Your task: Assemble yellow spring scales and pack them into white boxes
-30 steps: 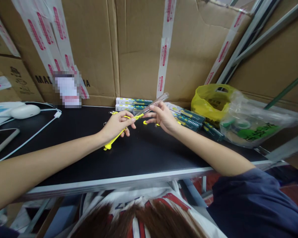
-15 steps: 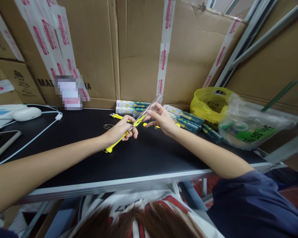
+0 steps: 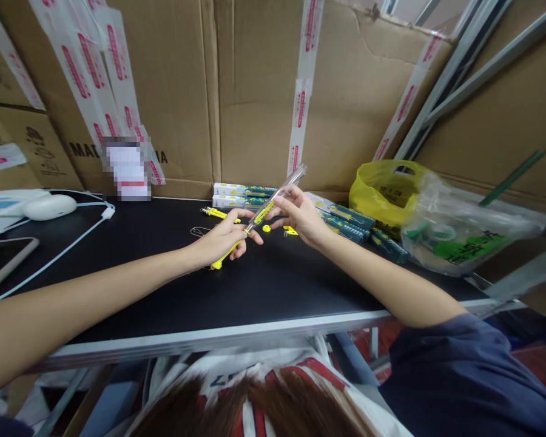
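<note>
My left hand (image 3: 222,238) is closed round a slim yellow tool (image 3: 227,255) with a shiny metal section, whose lower end sticks out beneath the fingers. My right hand (image 3: 304,220) pinches a clear plastic tube (image 3: 296,176), tilted up to the right. Yellow parts show through the tube's lower half, and its lower end meets the metal section at my left fingers. On the black table behind my left hand lies another yellow tool (image 3: 216,212). A small yellow ring (image 3: 266,229) and a yellow piece (image 3: 290,230) lie between and below the hands.
Several printed slim boxes (image 3: 346,226) lie behind and right of my right hand. Farther right stand a yellow plastic bag (image 3: 368,188) and a clear bag (image 3: 464,243). A white cable (image 3: 68,252) crosses the left side. A large cardboard box (image 3: 255,91) walls off the back.
The clear tube has slid down over the yellow parts, down to the metal section at my left fingers. The tool's lower end has shifted slightly up and right.
</note>
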A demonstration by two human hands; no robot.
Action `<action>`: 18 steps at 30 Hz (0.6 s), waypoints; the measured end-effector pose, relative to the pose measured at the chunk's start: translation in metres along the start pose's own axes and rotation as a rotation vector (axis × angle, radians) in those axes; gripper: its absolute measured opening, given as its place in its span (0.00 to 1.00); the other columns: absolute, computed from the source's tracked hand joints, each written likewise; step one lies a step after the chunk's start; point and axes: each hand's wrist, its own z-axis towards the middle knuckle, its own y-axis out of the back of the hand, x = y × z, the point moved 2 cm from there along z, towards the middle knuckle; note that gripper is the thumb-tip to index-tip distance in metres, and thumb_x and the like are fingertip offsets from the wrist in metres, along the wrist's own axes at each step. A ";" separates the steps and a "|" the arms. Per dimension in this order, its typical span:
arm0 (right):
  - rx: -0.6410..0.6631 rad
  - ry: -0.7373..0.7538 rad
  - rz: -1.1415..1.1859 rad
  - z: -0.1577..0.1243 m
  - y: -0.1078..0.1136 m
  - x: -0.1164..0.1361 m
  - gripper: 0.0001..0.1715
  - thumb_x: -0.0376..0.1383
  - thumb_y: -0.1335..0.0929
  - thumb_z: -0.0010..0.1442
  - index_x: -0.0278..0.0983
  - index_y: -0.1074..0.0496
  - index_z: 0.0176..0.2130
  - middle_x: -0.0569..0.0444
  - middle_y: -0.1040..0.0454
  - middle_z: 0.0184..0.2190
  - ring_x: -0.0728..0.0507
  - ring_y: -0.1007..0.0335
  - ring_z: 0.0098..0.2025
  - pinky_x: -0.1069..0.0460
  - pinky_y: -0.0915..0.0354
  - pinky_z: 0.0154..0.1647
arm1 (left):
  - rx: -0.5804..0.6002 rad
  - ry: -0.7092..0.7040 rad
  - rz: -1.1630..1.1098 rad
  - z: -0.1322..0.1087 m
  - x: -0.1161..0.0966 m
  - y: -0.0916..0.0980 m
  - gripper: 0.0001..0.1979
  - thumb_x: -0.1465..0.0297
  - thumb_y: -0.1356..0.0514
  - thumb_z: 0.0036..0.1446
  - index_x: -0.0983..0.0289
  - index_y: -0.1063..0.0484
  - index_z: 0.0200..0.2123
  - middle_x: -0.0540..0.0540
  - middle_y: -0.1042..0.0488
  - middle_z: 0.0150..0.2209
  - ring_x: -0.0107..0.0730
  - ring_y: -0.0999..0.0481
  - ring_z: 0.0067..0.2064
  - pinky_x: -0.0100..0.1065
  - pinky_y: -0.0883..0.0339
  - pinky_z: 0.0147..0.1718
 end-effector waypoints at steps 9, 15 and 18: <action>-0.030 0.051 -0.026 0.000 -0.001 0.003 0.21 0.46 0.28 0.53 0.38 0.39 0.38 0.58 0.29 0.31 0.50 0.26 0.30 0.56 0.26 0.25 | 0.047 -0.107 0.113 -0.002 -0.001 0.004 0.19 0.62 0.49 0.64 0.61 0.48 0.55 0.48 0.27 0.29 0.18 0.39 0.18 0.22 0.45 0.18; 0.052 -0.022 0.048 -0.003 -0.006 -0.001 0.22 0.46 0.28 0.53 0.38 0.34 0.42 0.57 0.28 0.32 0.50 0.26 0.31 0.54 0.25 0.28 | 0.047 -0.129 0.074 -0.005 -0.006 0.001 0.28 0.58 0.48 0.63 0.60 0.51 0.63 0.50 0.25 0.28 0.18 0.38 0.15 0.21 0.46 0.14; 0.105 -0.078 0.083 -0.007 -0.011 -0.004 0.21 0.45 0.28 0.54 0.39 0.32 0.44 0.56 0.26 0.35 0.49 0.25 0.34 0.53 0.24 0.32 | 0.001 -0.127 0.062 -0.005 -0.007 0.002 0.31 0.57 0.46 0.62 0.61 0.51 0.64 0.49 0.26 0.26 0.18 0.38 0.14 0.21 0.46 0.13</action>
